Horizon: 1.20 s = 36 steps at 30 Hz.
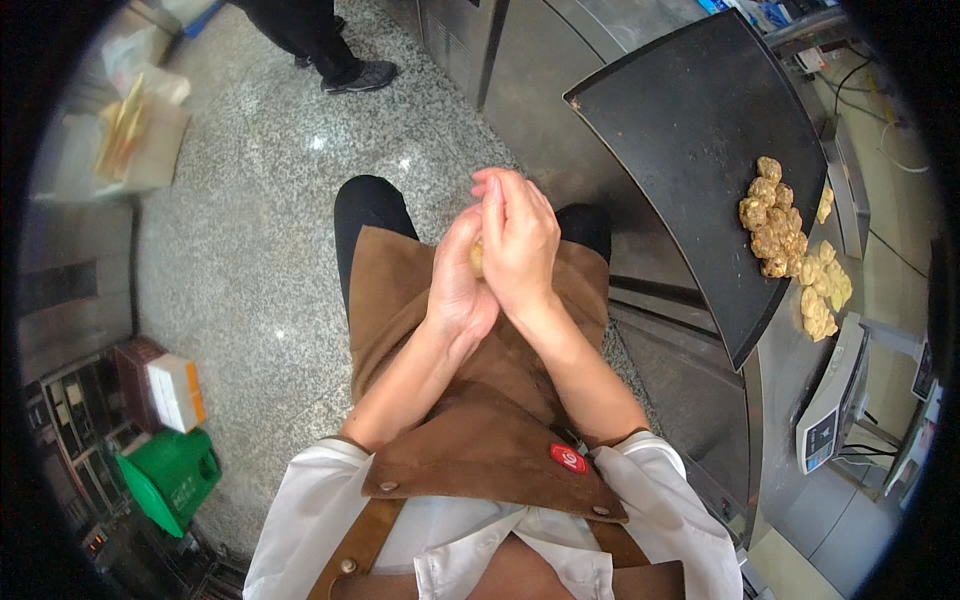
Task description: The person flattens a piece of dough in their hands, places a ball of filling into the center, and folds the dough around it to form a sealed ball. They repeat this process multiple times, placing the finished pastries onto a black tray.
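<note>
My left hand (454,281) and my right hand (523,244) are pressed together, palm to palm, in front of my apron. Between them a small pale yellow lump (477,259), like dough, peeks out; the palms hide most of it. To the right, a black baking tray (675,127) carries a cluster of brown, chunky balls (765,217) near its far edge. Just past that edge, several pale dough pieces (821,281) lie on the steel counter (780,390).
A digital scale (829,412) stands on the counter beyond the dough pieces. The tray's near corner overhangs steel cabinets (540,112). Another person's shoe (360,76) is on the speckled floor ahead. At left are a green bin (169,480), boxes (172,390) and a white container (157,150).
</note>
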Each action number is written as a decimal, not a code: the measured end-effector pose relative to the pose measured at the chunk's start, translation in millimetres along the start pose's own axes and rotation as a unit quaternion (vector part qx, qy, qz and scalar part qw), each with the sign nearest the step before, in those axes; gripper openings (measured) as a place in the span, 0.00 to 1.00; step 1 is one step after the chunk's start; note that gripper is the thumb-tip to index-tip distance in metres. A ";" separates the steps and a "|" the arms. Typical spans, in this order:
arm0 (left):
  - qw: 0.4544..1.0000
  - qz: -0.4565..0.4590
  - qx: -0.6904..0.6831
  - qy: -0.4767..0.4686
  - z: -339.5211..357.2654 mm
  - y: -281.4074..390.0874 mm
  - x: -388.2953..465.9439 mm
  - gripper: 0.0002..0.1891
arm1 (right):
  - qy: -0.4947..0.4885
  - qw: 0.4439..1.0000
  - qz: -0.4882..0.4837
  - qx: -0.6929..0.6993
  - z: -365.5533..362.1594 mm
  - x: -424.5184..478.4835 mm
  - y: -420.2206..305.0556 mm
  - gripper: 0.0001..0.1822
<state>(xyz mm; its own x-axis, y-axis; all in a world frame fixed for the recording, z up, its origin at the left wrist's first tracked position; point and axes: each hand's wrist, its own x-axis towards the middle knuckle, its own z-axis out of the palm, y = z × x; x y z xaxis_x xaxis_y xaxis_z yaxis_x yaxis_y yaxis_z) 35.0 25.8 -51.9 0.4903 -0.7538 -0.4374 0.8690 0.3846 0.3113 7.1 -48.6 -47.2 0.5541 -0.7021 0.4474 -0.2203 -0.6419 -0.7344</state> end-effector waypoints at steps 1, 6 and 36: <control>1.000 0.005 0.017 0.002 -5.2 -3.1 0.5 0.16 | 0.003 1.000 0.002 -0.010 1.8 -3.7 -1.0 0.06; 1.000 -0.031 -0.005 0.000 -6.9 -2.1 0.9 0.24 | -0.031 0.984 0.135 0.108 3.2 -11.0 4.8 0.11; 0.997 0.052 0.050 0.024 2.5 2.2 -5.3 0.06 | -0.044 0.964 0.069 0.253 -14.8 -39.7 -4.7 0.19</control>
<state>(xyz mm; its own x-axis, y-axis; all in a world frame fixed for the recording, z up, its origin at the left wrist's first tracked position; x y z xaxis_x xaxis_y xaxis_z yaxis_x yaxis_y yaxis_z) 34.2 29.3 -46.7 0.5828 -0.6845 -0.4380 0.8032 0.4031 0.4386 -25.7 -22.3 -54.0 0.6187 -0.7268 0.2984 0.1111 -0.2951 -0.9490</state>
